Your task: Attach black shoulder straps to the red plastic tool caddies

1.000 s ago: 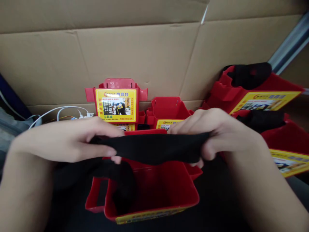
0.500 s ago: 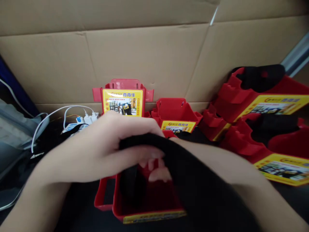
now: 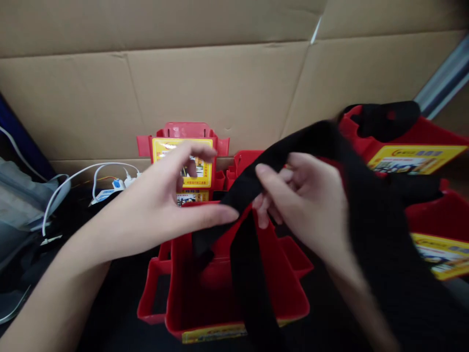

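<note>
A wide black strap (image 3: 252, 182) arches over the open red plastic box (image 3: 293, 298) in front of me, and another length of it hangs down into and across the box. My right hand (image 3: 308, 200) pinches the strap between thumb and fingers above the box's back wall. To its left, my left hand (image 3: 168, 200) has its fingers spread apart, with the thumb tip against or just beside the strap's lower part. Farther right, the strap loops over my right wrist and drops toward the bottom right. Part of a yellow label (image 3: 212, 334) shows on the box's front.
Behind stand red boxes with yellow labels (image 3: 156, 149). More red boxes are stacked at right (image 3: 439, 212), with black straps on them. White cables and a power strip (image 3: 106, 194) lie at left beside grey plastic bags (image 3: 16, 195). A cardboard wall (image 3: 220, 98) closes the back.
My right hand has come out from behind my left hand and moved right and up, drawing the strap with it. My left hand has opened off the strap. More of the box's inside shows.
</note>
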`<state>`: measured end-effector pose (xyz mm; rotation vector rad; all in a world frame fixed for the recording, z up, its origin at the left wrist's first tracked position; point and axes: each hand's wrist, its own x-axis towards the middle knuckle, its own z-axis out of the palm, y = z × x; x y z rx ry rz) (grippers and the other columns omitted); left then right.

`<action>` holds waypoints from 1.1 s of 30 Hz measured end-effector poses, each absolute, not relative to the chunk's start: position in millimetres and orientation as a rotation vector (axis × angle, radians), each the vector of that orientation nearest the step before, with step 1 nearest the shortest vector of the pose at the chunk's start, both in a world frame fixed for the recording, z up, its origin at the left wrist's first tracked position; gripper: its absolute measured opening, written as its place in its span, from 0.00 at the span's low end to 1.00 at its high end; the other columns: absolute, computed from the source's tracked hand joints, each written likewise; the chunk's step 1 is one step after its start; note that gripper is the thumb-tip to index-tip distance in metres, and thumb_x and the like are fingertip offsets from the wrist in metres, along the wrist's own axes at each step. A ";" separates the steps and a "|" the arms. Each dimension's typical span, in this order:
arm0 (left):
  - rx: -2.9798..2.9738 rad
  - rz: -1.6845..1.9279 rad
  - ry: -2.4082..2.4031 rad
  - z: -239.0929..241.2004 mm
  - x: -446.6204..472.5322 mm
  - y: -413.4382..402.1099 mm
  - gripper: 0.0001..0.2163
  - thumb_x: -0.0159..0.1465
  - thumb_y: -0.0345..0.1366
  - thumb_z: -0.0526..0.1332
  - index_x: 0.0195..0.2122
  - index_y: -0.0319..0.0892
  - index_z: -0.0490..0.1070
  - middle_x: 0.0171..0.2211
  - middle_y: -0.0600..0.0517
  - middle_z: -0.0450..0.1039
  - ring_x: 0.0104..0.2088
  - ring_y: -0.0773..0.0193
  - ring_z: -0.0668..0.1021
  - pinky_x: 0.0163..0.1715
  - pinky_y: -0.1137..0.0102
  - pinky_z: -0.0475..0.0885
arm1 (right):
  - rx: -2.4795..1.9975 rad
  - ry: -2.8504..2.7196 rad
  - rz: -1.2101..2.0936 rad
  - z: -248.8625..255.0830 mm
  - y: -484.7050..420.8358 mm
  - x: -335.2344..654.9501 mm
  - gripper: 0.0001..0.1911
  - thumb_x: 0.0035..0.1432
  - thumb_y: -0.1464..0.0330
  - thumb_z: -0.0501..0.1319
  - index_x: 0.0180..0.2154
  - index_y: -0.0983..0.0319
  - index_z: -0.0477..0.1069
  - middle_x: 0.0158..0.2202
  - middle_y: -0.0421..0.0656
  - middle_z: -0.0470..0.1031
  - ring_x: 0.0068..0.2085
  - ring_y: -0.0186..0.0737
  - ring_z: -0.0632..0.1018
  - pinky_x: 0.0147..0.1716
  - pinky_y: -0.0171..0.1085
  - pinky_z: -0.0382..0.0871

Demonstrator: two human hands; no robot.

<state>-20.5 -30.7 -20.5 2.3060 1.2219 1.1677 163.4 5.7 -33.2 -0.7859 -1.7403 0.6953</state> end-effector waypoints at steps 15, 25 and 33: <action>2.365 0.530 1.042 -12.7 -50.1 -17.8 0.03 0.57 0.28 0.57 0.30 0.40 0.70 0.27 0.55 0.72 0.26 0.71 0.73 0.24 0.79 0.67 | -0.245 -2.095 1.088 -22.3 17.9 195.5 0.08 0.56 0.61 0.57 0.33 0.60 0.66 0.22 0.37 0.71 0.23 0.32 0.74 0.21 0.31 0.67; 2.663 0.439 0.859 -5.3 -35.0 -44.2 0.15 0.55 0.19 0.55 0.37 0.46 0.72 0.35 0.58 0.75 0.36 0.71 0.76 0.37 0.80 0.69 | -0.672 -2.712 0.624 -44.5 9.4 158.9 0.23 0.50 0.73 0.59 0.49 0.58 0.63 0.30 0.38 0.70 0.29 0.32 0.70 0.27 0.30 0.62; 2.617 0.691 1.311 -5.6 -57.9 -29.7 0.09 0.61 0.31 0.54 0.40 0.45 0.71 0.37 0.54 0.74 0.35 0.67 0.75 0.34 0.75 0.69 | -0.815 -2.459 0.550 -50.4 1.0 152.6 0.05 0.53 0.75 0.52 0.33 0.61 0.59 0.22 0.35 0.63 0.23 0.28 0.63 0.23 0.28 0.55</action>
